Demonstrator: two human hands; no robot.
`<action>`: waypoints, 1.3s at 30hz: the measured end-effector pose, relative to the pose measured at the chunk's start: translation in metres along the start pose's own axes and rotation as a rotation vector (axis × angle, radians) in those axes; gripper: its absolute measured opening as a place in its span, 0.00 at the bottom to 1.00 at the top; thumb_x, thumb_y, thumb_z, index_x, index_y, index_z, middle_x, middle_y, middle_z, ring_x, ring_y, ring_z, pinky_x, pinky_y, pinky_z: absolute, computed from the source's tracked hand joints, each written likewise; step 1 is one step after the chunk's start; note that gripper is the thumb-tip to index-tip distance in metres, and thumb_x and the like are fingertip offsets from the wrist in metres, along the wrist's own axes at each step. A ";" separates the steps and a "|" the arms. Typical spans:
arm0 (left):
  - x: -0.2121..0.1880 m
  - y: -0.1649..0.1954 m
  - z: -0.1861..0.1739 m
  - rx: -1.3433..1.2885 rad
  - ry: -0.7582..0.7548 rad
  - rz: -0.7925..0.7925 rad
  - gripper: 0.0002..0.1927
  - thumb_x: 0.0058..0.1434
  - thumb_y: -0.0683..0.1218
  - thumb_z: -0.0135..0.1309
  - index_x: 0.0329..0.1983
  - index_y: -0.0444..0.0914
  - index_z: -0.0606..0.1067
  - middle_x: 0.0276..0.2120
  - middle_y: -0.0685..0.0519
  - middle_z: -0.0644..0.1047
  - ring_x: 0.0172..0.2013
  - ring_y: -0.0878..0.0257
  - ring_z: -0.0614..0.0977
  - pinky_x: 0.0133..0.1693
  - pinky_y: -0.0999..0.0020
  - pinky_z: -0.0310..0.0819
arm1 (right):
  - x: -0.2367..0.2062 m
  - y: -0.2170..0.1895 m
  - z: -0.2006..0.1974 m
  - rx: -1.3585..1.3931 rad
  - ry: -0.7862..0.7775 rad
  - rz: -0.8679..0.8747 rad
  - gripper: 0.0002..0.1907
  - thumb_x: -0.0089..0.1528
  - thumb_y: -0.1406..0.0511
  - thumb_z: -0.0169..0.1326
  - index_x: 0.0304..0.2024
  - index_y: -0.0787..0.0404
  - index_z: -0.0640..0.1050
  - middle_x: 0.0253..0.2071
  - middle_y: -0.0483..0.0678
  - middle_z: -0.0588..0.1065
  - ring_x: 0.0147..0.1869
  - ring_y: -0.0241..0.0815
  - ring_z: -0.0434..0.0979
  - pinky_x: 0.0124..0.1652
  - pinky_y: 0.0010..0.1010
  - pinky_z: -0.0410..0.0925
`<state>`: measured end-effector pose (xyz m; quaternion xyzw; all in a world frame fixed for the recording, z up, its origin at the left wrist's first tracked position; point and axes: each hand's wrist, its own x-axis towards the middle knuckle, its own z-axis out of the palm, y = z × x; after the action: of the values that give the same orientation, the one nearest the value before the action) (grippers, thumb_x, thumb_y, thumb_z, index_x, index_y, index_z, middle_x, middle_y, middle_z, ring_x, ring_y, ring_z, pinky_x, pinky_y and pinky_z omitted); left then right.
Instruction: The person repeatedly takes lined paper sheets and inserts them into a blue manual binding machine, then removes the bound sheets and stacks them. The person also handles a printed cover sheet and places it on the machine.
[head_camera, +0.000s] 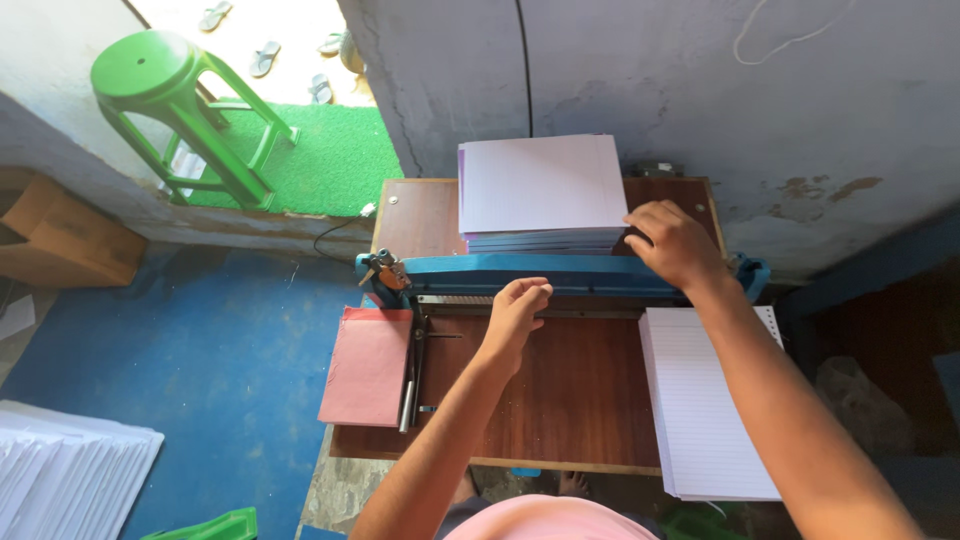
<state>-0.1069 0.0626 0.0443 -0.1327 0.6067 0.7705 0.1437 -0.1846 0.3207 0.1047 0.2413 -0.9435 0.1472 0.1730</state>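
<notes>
A brown table (560, 400) fills the middle of the frame, with a blue punch (560, 275) laid across it from left to right. Behind the punch, at upper centre, a tall stack (540, 185) of pale sheets is seen, its near edge against the machine.

The right hand (675, 243) is laid on the right end of the punch, fingers bent and spread over the near right corner of the stack; the corner is touched, but whether sheets are pinched cannot be told. The left hand (517, 310) is held at the middle of the punch's front edge, fingers curled loosely toward the toothed slot; nothing is seen gripped in it.

At right of the frame a pile of lined paper (705, 400) is rested on the table, overhanging its near edge. At left a red board (368, 365) is set beside a metal lever (412, 375). A green stool (185, 110) is seen at upper left, and white sheets (65, 470) at lower left on the blue floor (220, 350).
</notes>
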 end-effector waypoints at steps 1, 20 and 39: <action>0.001 0.003 -0.003 -0.003 -0.002 -0.002 0.22 0.58 0.54 0.57 0.53 0.40 0.77 0.47 0.53 0.79 0.52 0.62 0.79 0.50 0.61 0.72 | 0.008 0.003 0.005 -0.021 -0.029 0.003 0.16 0.59 0.65 0.64 0.49 0.61 0.81 0.50 0.48 0.79 0.58 0.48 0.77 0.56 0.40 0.72; 0.021 0.028 -0.025 -0.060 0.035 -0.069 0.19 0.62 0.53 0.54 0.54 0.40 0.76 0.47 0.52 0.80 0.50 0.60 0.80 0.51 0.61 0.72 | 0.059 0.045 0.038 -0.014 -0.392 0.068 0.11 0.63 0.66 0.57 0.47 0.57 0.83 0.49 0.48 0.81 0.52 0.48 0.81 0.53 0.38 0.74; 0.083 0.047 -0.014 -0.645 0.079 -0.095 0.26 0.66 0.43 0.46 0.65 0.26 0.62 0.57 0.34 0.72 0.61 0.45 0.76 0.60 0.55 0.76 | 0.068 0.057 0.033 0.057 -0.273 -0.001 0.10 0.65 0.67 0.55 0.46 0.57 0.84 0.48 0.47 0.82 0.50 0.45 0.83 0.52 0.34 0.75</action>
<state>-0.2016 0.0437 0.0516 -0.2292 0.3296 0.9097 0.1063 -0.2781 0.3289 0.0907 0.2645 -0.9536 0.1394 0.0362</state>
